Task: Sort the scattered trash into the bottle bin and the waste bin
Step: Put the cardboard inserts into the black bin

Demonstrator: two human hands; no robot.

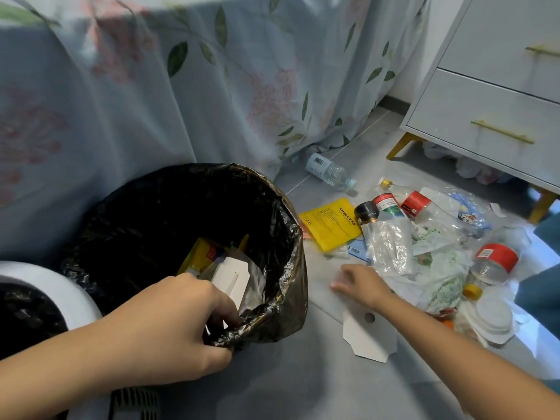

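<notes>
My left hand [169, 322] grips the near rim of a bin lined with a black bag [272, 225]; yellow and white packaging lies inside it. A white bin [60, 286] with a black liner stands at the far left. My right hand [360, 283] reaches out low over the floor with relaxed fingers, holding nothing, at the edge of the trash pile. The pile holds a yellow pouch [330, 222], clear plastic bags [391, 247], red-labelled bottles [494, 262], a dark-capped bottle [368, 212] and crumpled paper. A clear bottle [328, 171] lies apart by the curtain. A white card [366, 338] lies under my right forearm.
A floral cloth [181, 86] hangs behind the bins. A white drawer cabinet [491, 116] on yellow legs stands at the right, above the pile. Grey floor tiles [303, 389] lie in front.
</notes>
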